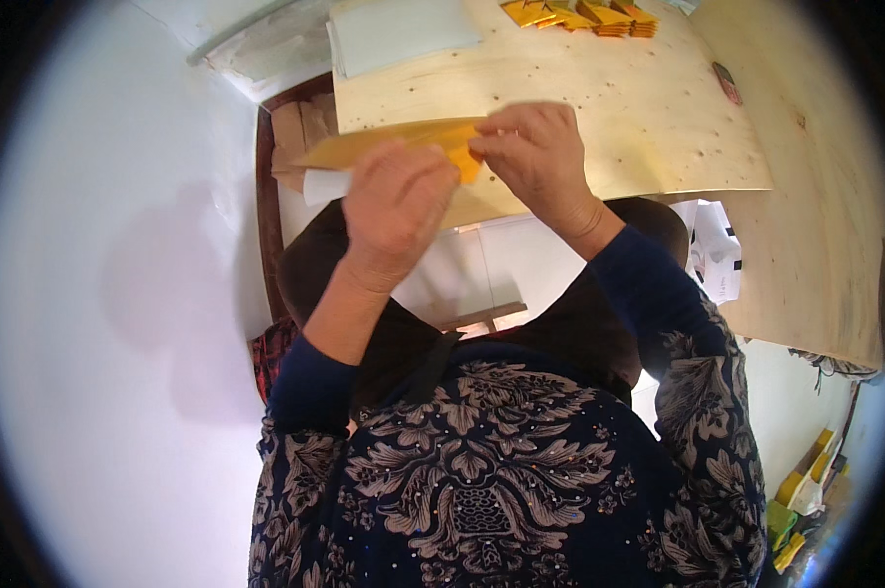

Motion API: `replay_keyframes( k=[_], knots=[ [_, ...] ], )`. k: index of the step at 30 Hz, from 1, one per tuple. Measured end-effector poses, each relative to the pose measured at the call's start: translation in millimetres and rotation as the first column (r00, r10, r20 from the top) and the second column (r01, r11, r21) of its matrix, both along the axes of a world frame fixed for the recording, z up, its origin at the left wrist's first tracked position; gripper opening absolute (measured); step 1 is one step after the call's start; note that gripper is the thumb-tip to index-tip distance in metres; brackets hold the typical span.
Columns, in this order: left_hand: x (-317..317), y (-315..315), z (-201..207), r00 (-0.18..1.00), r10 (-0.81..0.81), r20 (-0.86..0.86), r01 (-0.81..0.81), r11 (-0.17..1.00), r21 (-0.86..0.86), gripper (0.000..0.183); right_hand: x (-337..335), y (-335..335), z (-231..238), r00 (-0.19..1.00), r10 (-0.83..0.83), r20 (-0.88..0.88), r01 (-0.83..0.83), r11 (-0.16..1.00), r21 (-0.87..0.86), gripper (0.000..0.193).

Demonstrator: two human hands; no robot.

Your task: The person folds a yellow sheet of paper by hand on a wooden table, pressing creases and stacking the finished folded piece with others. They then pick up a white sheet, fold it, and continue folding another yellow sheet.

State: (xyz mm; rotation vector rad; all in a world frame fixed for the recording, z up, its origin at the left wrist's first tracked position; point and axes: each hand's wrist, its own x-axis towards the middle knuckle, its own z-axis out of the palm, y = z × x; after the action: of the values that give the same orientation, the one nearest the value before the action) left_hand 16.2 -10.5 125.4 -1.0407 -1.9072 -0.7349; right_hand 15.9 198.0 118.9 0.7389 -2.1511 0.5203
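Observation:
A sheet of shiny gold paper with a pale underside is held up between my two hands, just over the near edge of the wooden table. My left hand is closed on its near side, fingers bent at the paper's folded right part. With thumb and fingertips pressed together, my right hand pinches the right end of the sheet. A brighter orange-gold fold shows between the two sets of fingertips. The left end of the paper sticks out past my left hand.
A stack of pale sheets lies at the table's far left. Several folded gold paper pieces sit at the far edge. A small dark red phone-like object lies at the right. A white bag is beside my right knee; brown cardboard stands left.

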Motion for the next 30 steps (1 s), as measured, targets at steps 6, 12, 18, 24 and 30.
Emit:
replay_keyframes(
  k=[6, 12, 18, 24, 30],
  knots=[
    [14, 33, -109, 0.941, -0.041, 0.335, 0.093, 0.986, -0.142, 0.020, 16, 34, -80, 0.869, 0.049, 0.492, -0.154, 0.972, 0.177, 0.024],
    [25, 47, -133, 0.913, 0.022, 0.408, 0.047, 0.986, -0.159, 0.021, -13, 19, -81, 0.780, 0.194, 0.595, 0.005, 0.949, -0.317, 0.030],
    [27, 52, -132, 0.921, 0.051, 0.387, 0.006, 0.989, -0.145, 0.017, -63, -49, -125, 0.831, -0.068, 0.552, -0.144, 0.932, 0.333, 0.045],
    [29, 53, -138, 0.903, 0.050, 0.427, 0.009, 0.991, -0.136, 0.020, -66, -34, -135, 0.886, -0.152, 0.439, -0.006, 0.941, 0.338, 0.056],
    [30, 53, -139, 0.908, 0.056, 0.414, 0.001, 0.991, -0.137, 0.016, -79, -7, -134, 0.845, -0.339, 0.415, 0.162, 0.900, 0.405, 0.056]
  ],
)
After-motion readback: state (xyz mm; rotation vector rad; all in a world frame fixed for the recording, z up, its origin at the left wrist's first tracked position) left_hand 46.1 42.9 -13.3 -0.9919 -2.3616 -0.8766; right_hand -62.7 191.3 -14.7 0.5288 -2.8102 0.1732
